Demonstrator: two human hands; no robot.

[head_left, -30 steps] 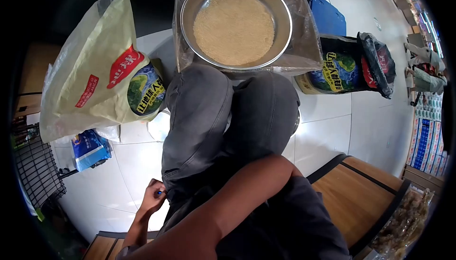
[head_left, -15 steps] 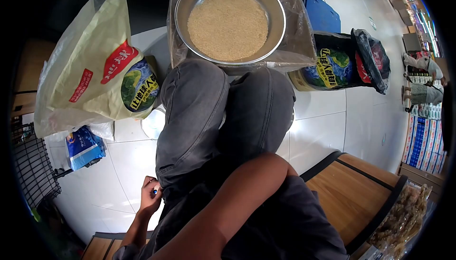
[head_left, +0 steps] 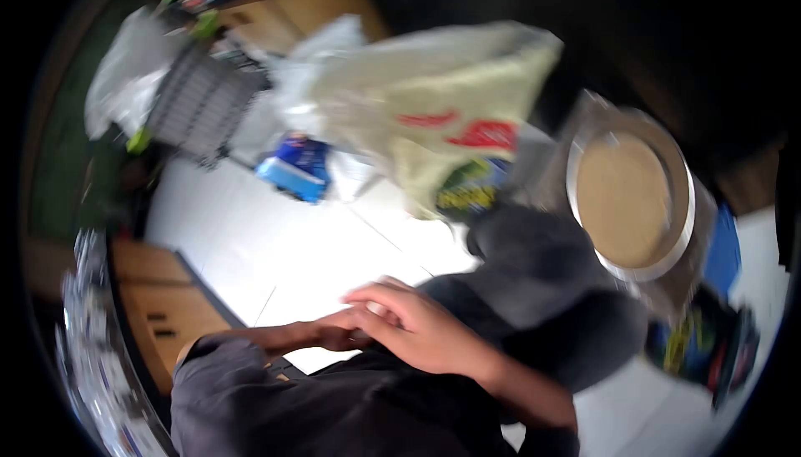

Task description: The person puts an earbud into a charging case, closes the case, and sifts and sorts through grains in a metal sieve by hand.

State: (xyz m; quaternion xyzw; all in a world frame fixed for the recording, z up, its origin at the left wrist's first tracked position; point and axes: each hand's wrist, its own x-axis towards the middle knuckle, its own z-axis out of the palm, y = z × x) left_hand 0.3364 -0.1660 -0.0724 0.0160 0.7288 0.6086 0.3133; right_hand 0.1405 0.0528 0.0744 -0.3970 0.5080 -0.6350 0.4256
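My right hand (head_left: 409,328) reaches in from the right over my lap. Its fingers are bent and close together over my left hand (head_left: 340,330); what they grip is blurred. The left hand's fingers are mostly hidden beneath it. Nearest to both hands are my dark clothing and knees. At the right, a round metal pan (head_left: 687,223) of pale grains (head_left: 624,198) rests on a clear plastic wrapping (head_left: 567,136). A tall yellowish bag (head_left: 417,90) with red and green printing stands beyond the knees.
A blue packet (head_left: 296,166) lies on the white floor (head_left: 242,232). Behind it are a wire basket (head_left: 200,102) and a white plastic bag (head_left: 125,77). A wooden cabinet (head_left: 171,307) stands at the left. A black printed bag (head_left: 692,344) is at the lower right.
The view has swung left and blurred, so the pan now appears farther right. My right hand has come into view and met my left hand, which earlier pinched something small beside my thigh.
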